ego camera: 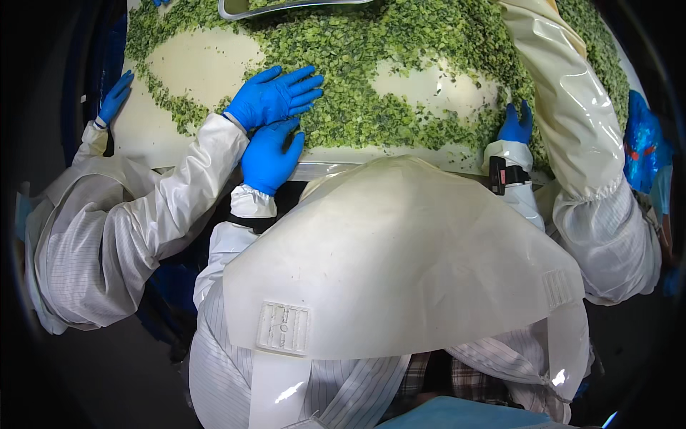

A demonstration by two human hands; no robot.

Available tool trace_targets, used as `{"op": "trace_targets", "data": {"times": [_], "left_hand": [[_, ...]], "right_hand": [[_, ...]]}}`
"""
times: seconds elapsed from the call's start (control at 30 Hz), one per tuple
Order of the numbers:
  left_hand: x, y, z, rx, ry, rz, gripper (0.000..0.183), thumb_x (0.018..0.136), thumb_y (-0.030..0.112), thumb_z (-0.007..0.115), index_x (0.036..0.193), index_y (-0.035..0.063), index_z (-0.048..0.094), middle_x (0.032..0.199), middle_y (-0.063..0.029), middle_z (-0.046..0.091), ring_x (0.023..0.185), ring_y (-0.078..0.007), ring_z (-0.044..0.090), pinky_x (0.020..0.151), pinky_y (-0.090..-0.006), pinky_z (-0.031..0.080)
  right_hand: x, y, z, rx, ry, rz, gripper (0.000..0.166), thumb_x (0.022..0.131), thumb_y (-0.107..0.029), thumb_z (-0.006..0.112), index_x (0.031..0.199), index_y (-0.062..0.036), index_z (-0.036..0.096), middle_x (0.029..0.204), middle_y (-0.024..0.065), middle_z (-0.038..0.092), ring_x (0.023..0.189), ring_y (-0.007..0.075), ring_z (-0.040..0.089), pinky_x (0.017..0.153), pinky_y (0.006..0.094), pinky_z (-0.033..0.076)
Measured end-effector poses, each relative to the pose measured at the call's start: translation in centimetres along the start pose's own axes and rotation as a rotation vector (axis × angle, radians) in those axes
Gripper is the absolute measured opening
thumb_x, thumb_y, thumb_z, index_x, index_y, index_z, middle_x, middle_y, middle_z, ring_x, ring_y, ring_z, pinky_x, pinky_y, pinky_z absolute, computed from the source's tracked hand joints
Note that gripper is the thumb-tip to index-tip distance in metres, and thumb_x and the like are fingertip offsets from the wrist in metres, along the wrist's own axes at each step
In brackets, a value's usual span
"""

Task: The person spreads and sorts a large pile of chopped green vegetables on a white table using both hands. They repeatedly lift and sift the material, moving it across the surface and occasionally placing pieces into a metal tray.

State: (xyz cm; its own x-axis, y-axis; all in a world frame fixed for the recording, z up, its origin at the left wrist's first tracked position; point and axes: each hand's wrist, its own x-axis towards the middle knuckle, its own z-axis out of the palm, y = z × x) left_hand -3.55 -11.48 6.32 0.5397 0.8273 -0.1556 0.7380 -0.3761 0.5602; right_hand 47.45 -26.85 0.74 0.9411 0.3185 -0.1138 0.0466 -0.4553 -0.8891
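Note:
Both of my hands wear blue gloves. My left hand [271,155] rests at the table's near edge, beside the green flakes of what look like dried vegetable [343,102]; its fingertips sit just below a co-worker's gloved hand, and I see no object in it. My right hand [516,124] is at the right, by the near edge of the flakes, partly beside a co-worker's sleeve; what its fingers touch is unclear. A black device is strapped on my right wrist. A white apron [402,257] covers my front.
A co-worker's gloved hand [276,96] lies over the flakes at the left, their other hand [115,97] at the table's left side. Another co-worker's sleeve [573,102] reaches across at the right. A metal tray [295,7] stands at the far side of the white table [139,134].

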Motion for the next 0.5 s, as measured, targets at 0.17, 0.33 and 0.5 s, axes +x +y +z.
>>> {"op": "trace_targets", "data": {"times": [0.17,0.33,0.5], "left_hand": [[0.4,0.4,-0.6,-0.003,-0.023,-0.036,0.04,0.102,0.034,0.07,0.132,0.0083,0.077,0.124,-0.021,0.077,0.11,-0.0391,0.076,0.096,-0.0461,0.06],[4.1,3.3,0.6,-0.691,-0.275,-0.086,0.039,0.113,0.026,0.059,0.144,0.0058,0.07,0.143,-0.0168,0.072,0.131,-0.0277,0.069,0.114,-0.038,0.051],[8.4,6.4,5.4,-0.448,-0.805,0.16,0.052,0.109,0.039,0.063,0.153,0.0115,0.063,0.152,-0.021,0.065,0.137,-0.035,0.065,0.118,-0.0428,0.048]], "right_hand": [[-5.0,0.4,-2.3,0.257,-0.569,0.509,0.065,0.112,-0.028,0.062,0.171,-0.0119,0.039,0.171,0.0111,0.047,0.162,0.0264,0.035,0.132,0.0402,0.029],[-8.4,-2.6,0.7,0.23,-1.19,0.423,0.052,0.115,-0.034,0.059,0.159,-0.0066,0.057,0.158,0.0103,0.061,0.145,0.0242,0.059,0.124,0.0379,0.042],[-8.6,-2.3,0.8,-0.028,-1.317,0.301,0.048,0.112,-0.037,0.063,0.148,-0.0066,0.068,0.147,0.0095,0.07,0.136,0.0209,0.063,0.119,0.0355,0.046]]}}
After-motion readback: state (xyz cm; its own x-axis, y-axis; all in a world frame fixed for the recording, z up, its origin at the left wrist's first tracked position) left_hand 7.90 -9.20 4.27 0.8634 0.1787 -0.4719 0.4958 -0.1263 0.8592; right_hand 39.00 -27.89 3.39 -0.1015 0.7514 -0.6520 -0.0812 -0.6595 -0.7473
